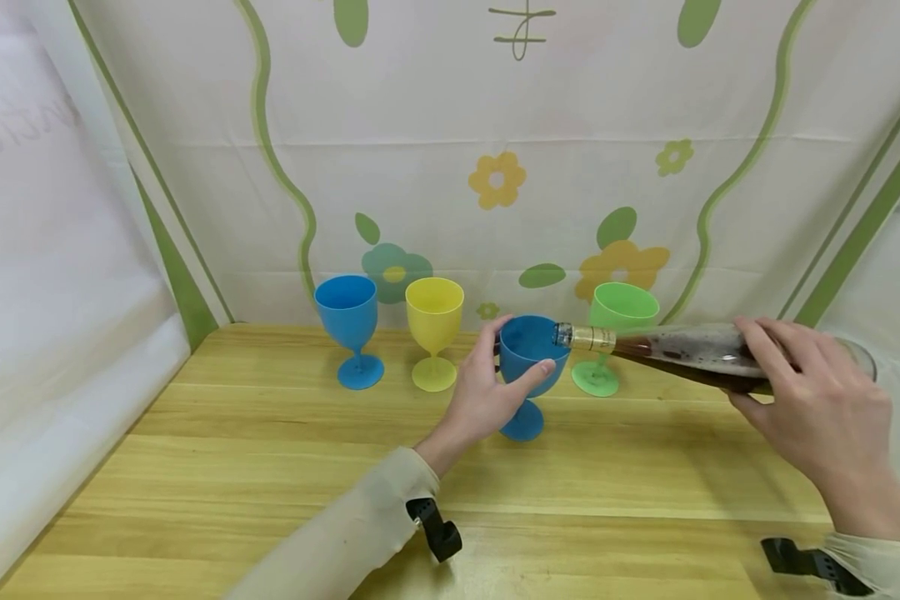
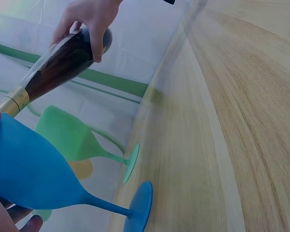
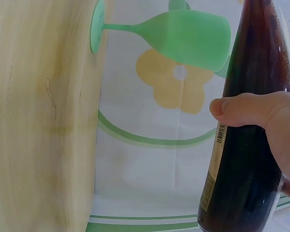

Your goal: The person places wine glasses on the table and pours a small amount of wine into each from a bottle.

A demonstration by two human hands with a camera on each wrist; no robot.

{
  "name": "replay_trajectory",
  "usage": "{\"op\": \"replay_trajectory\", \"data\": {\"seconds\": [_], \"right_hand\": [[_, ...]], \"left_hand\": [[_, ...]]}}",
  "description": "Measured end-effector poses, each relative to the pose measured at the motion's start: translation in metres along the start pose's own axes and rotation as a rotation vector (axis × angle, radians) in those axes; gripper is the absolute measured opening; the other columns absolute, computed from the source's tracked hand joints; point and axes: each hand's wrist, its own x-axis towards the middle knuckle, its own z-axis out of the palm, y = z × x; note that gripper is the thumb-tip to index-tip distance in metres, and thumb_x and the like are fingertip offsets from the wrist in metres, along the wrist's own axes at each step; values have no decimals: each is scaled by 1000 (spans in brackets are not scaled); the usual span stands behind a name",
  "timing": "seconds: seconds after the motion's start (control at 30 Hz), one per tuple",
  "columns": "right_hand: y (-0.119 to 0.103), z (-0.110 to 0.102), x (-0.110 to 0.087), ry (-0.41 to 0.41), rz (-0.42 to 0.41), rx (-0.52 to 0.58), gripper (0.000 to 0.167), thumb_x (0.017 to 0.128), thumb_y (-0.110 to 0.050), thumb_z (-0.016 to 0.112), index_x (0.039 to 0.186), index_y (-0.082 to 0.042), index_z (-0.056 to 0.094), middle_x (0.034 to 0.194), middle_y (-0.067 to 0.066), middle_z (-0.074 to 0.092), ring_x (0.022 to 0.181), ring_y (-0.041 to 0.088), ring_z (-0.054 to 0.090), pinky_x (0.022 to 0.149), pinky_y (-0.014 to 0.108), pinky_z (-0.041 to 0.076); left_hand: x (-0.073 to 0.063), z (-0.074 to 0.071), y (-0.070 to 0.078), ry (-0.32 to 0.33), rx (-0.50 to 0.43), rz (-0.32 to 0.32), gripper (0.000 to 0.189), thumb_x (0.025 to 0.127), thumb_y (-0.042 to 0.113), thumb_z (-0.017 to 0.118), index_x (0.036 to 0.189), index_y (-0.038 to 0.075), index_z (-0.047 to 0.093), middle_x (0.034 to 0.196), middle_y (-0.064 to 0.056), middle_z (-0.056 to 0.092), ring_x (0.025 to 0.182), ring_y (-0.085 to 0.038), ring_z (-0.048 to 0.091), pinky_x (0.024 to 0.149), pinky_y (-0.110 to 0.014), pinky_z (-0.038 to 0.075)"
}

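My left hand [image 1: 487,383] holds a blue goblet [image 1: 523,375] by its bowl, thumb on the near side and fingers round the far side. The goblet's foot is at the wooden table. With my right hand [image 1: 825,400] I grip a dark glass bottle [image 1: 690,354] round its body, tipped almost level. Its gold-banded neck [image 1: 592,337] points left, and the mouth overlaps the goblet's rim. Dark liquid shows inside the bottle [image 2: 63,63] in the left wrist view. Just behind the neck stands a green goblet [image 1: 622,304], partly hidden by it.
Another blue goblet [image 1: 347,308] and a yellow goblet [image 1: 434,317] stand upright at the back left of the wooden table [image 1: 270,483]. Behind the table hangs a white cloth [image 1: 420,100] printed with flowers, with further white cloth [image 1: 45,292] at the left side.
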Motion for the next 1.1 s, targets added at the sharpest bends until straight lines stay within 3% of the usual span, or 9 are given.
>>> {"op": "replay_trajectory", "data": {"seconds": [0.23,0.33,0.57,0.8,1.1], "right_hand": [[2,-1,1,10,-8,0,120,42,-7,100,153,-11,55,135,25,65,119,53,60,85,67,54],[2,-3,1,-23,-15,-28,120,47,-8,101,156,-10,51,136,27,63,121,54,59,89,67,54],[-1,-1,3,37,-3,2,124,39,-6,100,154,-13,55,135,25,65,119,53,60,91,69,53],[1,-4,3,-13,-27,-21,118,47,-9,100,155,-9,52,136,27,63,119,54,59,91,68,53],[1,3,2,80,-5,29,117,42,-8,93,153,-15,56,135,23,66,119,52,61,90,69,52]], "left_hand": [[0,0,0,-9,-3,10,78,97,50,74,161,30,36,160,-7,53,141,-36,58,108,-62,54],[0,0,0,-8,2,7,77,96,51,74,161,32,36,160,-6,54,141,-35,58,109,-62,54],[-1,-1,2,-6,12,-5,78,96,52,74,161,33,35,160,-5,53,144,-33,56,111,-61,52],[-1,-1,2,-5,17,3,78,96,53,74,161,34,35,160,-4,54,144,-32,56,112,-61,52],[-1,-1,2,-7,15,-2,78,96,53,74,161,33,36,160,-4,54,145,-31,55,113,-60,51]]}}
